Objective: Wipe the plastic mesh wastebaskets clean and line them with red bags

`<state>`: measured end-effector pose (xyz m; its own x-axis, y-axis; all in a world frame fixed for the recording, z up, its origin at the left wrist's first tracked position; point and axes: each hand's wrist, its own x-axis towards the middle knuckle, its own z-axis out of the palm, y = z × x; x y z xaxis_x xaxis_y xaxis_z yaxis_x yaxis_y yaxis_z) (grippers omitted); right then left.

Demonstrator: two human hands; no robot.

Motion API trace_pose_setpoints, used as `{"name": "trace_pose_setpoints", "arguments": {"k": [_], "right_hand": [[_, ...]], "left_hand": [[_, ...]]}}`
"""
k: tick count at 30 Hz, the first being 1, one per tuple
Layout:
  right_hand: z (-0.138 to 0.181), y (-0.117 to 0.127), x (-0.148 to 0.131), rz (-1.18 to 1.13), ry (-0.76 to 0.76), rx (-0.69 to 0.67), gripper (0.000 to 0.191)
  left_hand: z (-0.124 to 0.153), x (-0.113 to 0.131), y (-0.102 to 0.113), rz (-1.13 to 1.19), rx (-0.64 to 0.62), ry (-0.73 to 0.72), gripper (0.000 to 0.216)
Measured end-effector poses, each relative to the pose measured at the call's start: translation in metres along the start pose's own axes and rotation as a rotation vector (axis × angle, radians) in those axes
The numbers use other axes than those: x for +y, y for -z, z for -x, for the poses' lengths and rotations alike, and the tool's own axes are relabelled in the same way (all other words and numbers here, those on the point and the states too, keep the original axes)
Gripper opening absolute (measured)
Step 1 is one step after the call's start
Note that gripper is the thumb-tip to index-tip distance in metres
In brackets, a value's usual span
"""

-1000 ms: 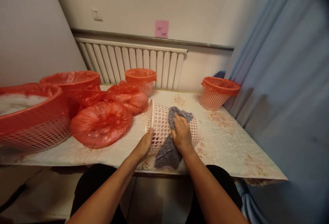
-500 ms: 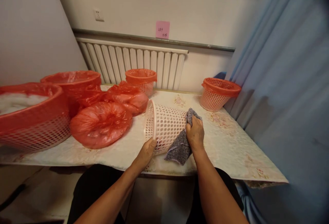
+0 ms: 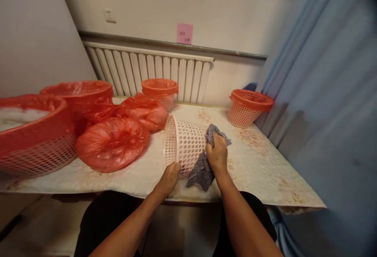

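Cloth point(image 3: 202, 174) and right hand point(image 3: 217, 155) had travelled, since a second earlier, from the middle of the pale pink basket point(image 3: 191, 141) toward its narrower end, while the left hand point(image 3: 169, 177) had slipped closer to the body along the rim. The basket lay on its side between the two grips, its long axis running roughly from one to the other: the wide open mouth faced left, nearer the left hand, and the tapered end lay nearer the right. That left hand grasped the rim's edge, its fingers mostly hidden; the right was clenched around the bunched cloth at the wall, though the contact itself was covered.

Stiff perforated plastic formed the basket, a tapered tube of small holes ending in a smooth lip. Grey, speckled and limp, the cloth drooped below the right fist. Left of the left hand, a glossy, crinkled red plastic bundle point(image 3: 113, 145) swelled roundly; beyond and right of the right fist stood a red-lined basket point(image 3: 244, 114). Beneath both grips spread a pale floral table cover point(image 3: 262, 170).
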<state>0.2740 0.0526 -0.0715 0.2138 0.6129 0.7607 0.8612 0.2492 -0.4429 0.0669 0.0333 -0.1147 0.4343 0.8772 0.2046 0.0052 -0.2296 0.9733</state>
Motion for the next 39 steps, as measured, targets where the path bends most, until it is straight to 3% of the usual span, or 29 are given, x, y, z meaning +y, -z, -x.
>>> {"name": "trace_pose_setpoints", "arguments": {"k": [7,11,16,20,23,35,39], "right_hand": [[0.025,0.003,-0.069,-0.174,0.363,-0.144,0.053],[0.025,0.002,-0.072,-0.173,0.42,-0.134,0.052],[0.004,0.003,-0.024,-0.073,0.226,-0.066,0.05],[-0.01,0.012,0.023,0.111,-0.057,-0.021,0.029],[-0.013,0.019,0.043,0.232,-0.227,-0.009,0.017],[-0.018,0.03,0.047,0.174,-0.342,0.034,0.017],[-0.018,0.029,0.04,0.211,-0.311,0.013,0.017]], "left_hand": [[0.004,0.011,-0.008,-0.11,0.08,-0.024,0.074],[0.006,0.011,-0.006,-0.091,0.061,-0.013,0.073],[0.005,0.007,-0.004,0.012,-0.01,0.009,0.075],[0.007,0.011,-0.004,0.031,-0.035,0.031,0.077],[0.008,0.013,-0.004,0.031,-0.043,0.021,0.078],[0.009,0.016,0.008,0.162,-0.132,0.089,0.076],[0.007,0.016,0.009,0.219,-0.112,0.114,0.076]]}}
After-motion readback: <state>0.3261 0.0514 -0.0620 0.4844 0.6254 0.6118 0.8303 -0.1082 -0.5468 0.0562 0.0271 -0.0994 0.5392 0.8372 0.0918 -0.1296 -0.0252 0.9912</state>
